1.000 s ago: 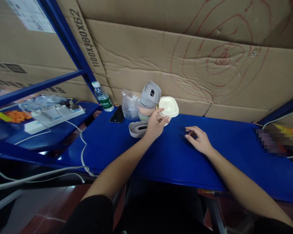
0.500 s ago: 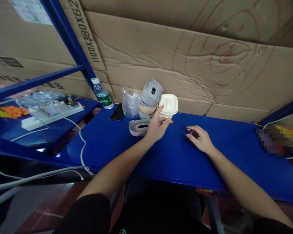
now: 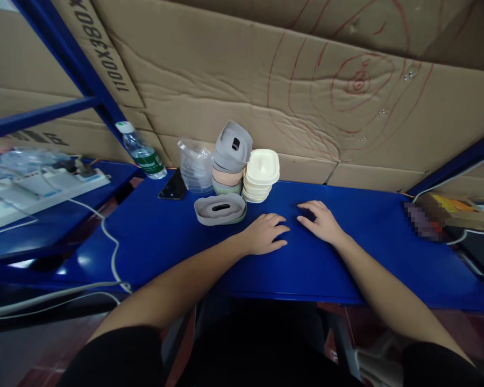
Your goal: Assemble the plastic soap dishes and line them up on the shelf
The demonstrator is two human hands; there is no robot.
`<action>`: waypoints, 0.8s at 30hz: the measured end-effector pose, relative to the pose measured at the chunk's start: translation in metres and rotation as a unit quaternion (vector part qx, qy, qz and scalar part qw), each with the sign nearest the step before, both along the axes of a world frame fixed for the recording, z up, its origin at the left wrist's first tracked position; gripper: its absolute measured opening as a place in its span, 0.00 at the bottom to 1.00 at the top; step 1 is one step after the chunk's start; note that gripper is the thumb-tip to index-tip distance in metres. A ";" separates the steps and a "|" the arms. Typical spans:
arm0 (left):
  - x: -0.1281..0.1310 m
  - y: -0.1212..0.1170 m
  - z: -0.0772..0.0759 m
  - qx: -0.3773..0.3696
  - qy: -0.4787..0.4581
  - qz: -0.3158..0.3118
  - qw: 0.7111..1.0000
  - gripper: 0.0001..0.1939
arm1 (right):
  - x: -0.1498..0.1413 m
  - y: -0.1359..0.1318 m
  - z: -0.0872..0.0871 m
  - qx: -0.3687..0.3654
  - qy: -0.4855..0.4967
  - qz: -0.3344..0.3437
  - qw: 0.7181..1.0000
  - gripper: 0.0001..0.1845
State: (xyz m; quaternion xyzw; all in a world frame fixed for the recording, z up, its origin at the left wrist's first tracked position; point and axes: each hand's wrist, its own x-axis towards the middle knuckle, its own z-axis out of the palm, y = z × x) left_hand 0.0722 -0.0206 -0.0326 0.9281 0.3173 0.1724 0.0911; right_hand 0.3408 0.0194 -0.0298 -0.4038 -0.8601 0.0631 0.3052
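My left hand (image 3: 267, 234) is open over the blue tabletop, its fingers apart and nothing in them. Facing it across a small gap, my right hand (image 3: 319, 220) is open too and holds nothing. Beyond my left hand stands a stack of cream plastic lids (image 3: 262, 167). Beside that stack, grey containers (image 3: 232, 148) lean on top of a peach container (image 3: 226, 176) and a green one (image 3: 227, 187). A grey oval tray with a dark slot (image 3: 207, 207) lies nearer, left of my left hand. Clear plastic cups (image 3: 196, 169) are nested at the stack's left.
A water bottle (image 3: 143, 153) and a black phone (image 3: 173, 186) are at the table's left back. Cardboard (image 3: 210, 91) walls the back. A power strip (image 3: 44, 199) and white cables (image 3: 113, 244) lie left. An open carton (image 3: 452, 215) sits at the right.
My left hand has let go of the cream lid stack and come back toward me, beside my right hand. The view has shifted, so the table's things appear further left.
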 end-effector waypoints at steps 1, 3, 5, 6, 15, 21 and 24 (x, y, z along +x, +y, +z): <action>0.001 0.000 -0.001 -0.006 0.005 0.002 1.000 0.23 | 0.000 0.000 0.001 0.006 0.000 -0.005 1.000 0.18; 0.001 -0.001 -0.001 -0.011 0.002 0.010 1.000 0.26 | 0.000 -0.001 0.002 0.016 0.001 -0.014 1.000 0.20; 0.000 0.000 -0.001 -0.007 -0.005 0.018 1.000 0.28 | 0.000 -0.003 0.003 0.021 0.001 -0.017 1.000 0.21; 0.000 0.000 -0.001 -0.003 -0.008 0.020 1.000 0.29 | -0.001 -0.003 0.004 0.021 0.001 -0.016 1.000 0.22; 0.001 0.003 -0.007 0.024 -0.048 0.024 0.998 0.35 | -0.003 -0.006 0.007 0.022 -0.001 -0.005 1.000 0.22; 0.001 0.003 -0.005 0.024 -0.044 0.027 0.998 0.35 | -0.005 -0.005 0.004 0.003 0.020 -0.028 0.999 0.22; 0.001 0.003 -0.005 0.022 -0.039 0.026 0.999 0.34 | 0.000 0.005 -0.003 -0.063 0.172 -0.120 0.976 0.30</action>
